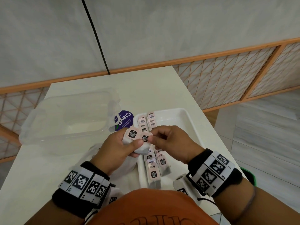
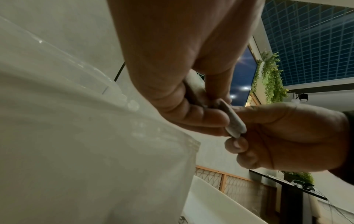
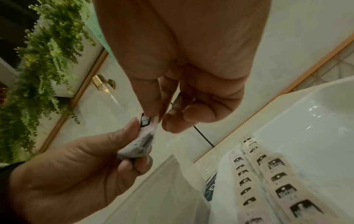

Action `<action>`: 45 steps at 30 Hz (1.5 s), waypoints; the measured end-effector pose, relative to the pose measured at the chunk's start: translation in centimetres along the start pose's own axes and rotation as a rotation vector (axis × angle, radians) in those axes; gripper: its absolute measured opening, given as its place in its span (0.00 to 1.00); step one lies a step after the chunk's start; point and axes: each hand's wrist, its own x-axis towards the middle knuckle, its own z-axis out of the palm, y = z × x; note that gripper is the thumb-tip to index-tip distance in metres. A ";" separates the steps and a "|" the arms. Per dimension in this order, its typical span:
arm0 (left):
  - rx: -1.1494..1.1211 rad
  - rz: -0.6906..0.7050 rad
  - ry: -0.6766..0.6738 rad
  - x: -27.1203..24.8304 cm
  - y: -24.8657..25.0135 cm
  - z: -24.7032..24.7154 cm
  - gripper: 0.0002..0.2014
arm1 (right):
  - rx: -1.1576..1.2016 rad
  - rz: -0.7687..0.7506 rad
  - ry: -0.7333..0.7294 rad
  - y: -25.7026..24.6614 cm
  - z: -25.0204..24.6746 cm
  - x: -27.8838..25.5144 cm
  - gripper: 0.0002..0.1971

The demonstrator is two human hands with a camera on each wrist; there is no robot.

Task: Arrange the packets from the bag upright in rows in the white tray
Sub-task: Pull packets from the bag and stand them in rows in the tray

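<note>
- The clear plastic bin [image 1: 65, 120] lies left of the white tray [image 1: 183, 120] on the table [image 1: 146, 88].
- The white tray holds two rows of pink-tagged packets [image 1: 152, 172] along its left side.
- The white plastic bag [image 1: 125, 120] sits just left of the tray.
- The left hand [image 1: 118, 148], above the tray's left edge, has its fingers curled round a small bunch of packets [image 1: 132, 135].
- The right hand [image 1: 170, 142], over the tray, pinches one packet's tag [image 1: 145, 138] between thumb and forefinger.
</note>
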 end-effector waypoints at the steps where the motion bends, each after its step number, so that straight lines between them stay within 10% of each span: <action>1: 0.003 0.002 0.002 0.0 0.0 0.0 0.07 | -0.004 0.015 0.018 0.2 -0.2 -0.1 0.06; 6: -0.029 -0.024 0.054 -0.3 0.0 -0.5 0.01 | -0.182 0.190 0.084 2.8 -1.6 -0.8 0.10; 16: -0.014 -0.050 0.062 -0.8 -0.5 -0.3 0.03 | -0.599 0.434 -0.311 5.7 -0.2 -2.3 0.10; 30: 0.125 0.001 0.073 -1.7 -0.6 -0.8 0.08 | -0.630 0.488 -0.183 6.7 1.1 -1.6 0.11; 40: 0.179 0.183 0.048 -1.9 0.4 -0.3 0.10 | -0.164 -0.126 0.014 0.4 0.4 -2.5 0.07; 45: 0.205 0.196 0.006 -1.7 0.6 -0.1 0.08 | -0.261 -0.166 0.022 1.1 0.3 -2.6 0.07</action>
